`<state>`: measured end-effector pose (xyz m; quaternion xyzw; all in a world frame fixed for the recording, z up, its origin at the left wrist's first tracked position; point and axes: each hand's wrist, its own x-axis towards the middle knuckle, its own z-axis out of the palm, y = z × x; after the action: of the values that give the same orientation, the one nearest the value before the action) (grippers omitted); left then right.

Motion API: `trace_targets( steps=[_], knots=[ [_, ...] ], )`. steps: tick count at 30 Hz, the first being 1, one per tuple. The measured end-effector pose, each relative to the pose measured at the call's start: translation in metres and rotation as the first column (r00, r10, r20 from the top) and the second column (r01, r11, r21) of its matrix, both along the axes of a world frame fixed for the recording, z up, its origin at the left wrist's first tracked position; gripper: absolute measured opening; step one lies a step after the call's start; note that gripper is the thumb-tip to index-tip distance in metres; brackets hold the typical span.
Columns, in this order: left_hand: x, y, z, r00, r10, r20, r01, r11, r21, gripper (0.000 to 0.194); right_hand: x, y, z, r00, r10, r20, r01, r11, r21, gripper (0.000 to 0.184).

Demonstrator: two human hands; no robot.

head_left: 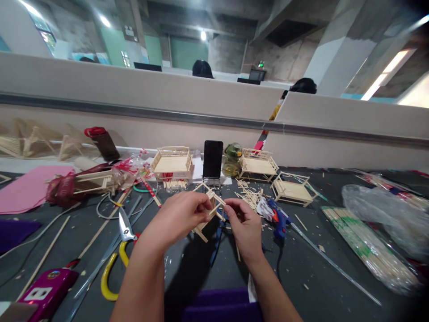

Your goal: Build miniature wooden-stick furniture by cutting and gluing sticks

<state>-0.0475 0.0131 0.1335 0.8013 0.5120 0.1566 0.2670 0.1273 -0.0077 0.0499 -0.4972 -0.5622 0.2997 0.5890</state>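
Between my two hands, a small frame of wooden sticks (215,202) is held tilted above the dark table. My left hand (187,212) pinches its left side, thumb and fingers closed together. On the right side, my right hand (244,223) grips the frame between thumb and forefinger. Part of the frame is hidden behind my left fingers. Below and behind my right hand lies a dark blue tool (217,243), too covered to name. A blue glue gun (281,221) rests to the right of my right hand, near a heap of short sticks (250,194).
Yellow-handled scissors (124,241) lie left of my left arm. Little stick-built beds (172,163) stand at the back, beside a propped phone (212,159) and a green-lidded jar (233,161). Bagged sticks (368,246) lie right; a purple power strip (50,290) sits front left.
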Motion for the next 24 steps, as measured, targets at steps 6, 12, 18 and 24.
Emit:
trace_targets(
  steps=[6, 12, 18, 24],
  knots=[
    [0.0009, -0.0012, 0.0023, 1.0, -0.005, -0.021, 0.005, 1.0, 0.008, 0.014, 0.0008, 0.0013, -0.0006, 1.0, -0.002, 0.003, 0.002, 1.0, 0.0, 0.015],
    [0.002, -0.0009, 0.0031, 1.0, -0.006, -0.03, 0.006, 1.0, 0.003, 0.015, 0.0009, 0.0009, -0.0006, 1.0, 0.008, -0.002, -0.008, 1.0, 0.002, 0.015],
    [0.0016, -0.0009, 0.0024, 1.0, -0.005, -0.022, 0.005, 1.0, 0.004, 0.015, 0.0003, -0.0002, 0.0003, 1.0, 0.003, -0.002, -0.003, 1.0, -0.001, 0.015],
    [-0.0006, -0.001, 0.0008, 1.0, -0.01, 0.008, 0.01, 1.0, 0.015, 0.015, 0.0002, -0.0004, 0.0004, 1.0, 0.014, -0.019, -0.014, 1.0, -0.006, 0.016]
  ],
)
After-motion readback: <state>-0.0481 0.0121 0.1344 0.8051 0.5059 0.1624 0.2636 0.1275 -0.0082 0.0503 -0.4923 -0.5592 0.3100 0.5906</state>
